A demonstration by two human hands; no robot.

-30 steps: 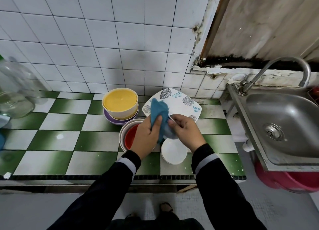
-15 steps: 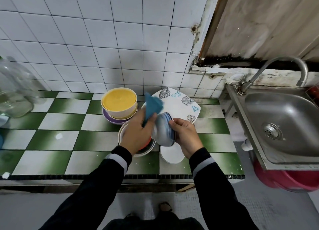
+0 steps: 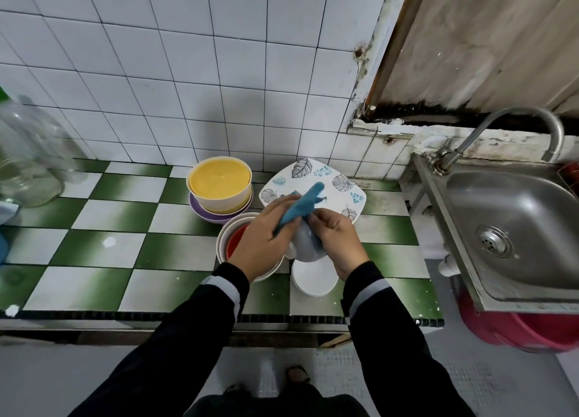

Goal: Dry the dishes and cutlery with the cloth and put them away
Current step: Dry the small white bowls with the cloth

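Observation:
My left hand [image 3: 261, 239] grips a blue cloth [image 3: 301, 206] and presses it against a small grey-blue bowl [image 3: 305, 244]. My right hand [image 3: 336, 233] holds that bowl above the counter, mostly hiding it. Directly under the bowl a small white dish [image 3: 315, 280] rests on the tiles. Behind my hands lies a square leaf-patterned plate [image 3: 329, 178]. A yellow bowl [image 3: 219, 181] sits stacked on a purple plate [image 3: 203, 211]. Nested white bowls with a red inside [image 3: 232, 238] stand under my left hand.
The green and white checkered counter [image 3: 125, 244] stretches to the left, where a clear glass jar [image 3: 28, 159] stands. A steel sink [image 3: 513, 228] with a curved tap [image 3: 507, 128] is on the right, a red tub [image 3: 517, 329] beneath it.
The bowl has turned in my right hand, and its striped side no longer shows. The cloth has shifted from the bowl's left side to across its top.

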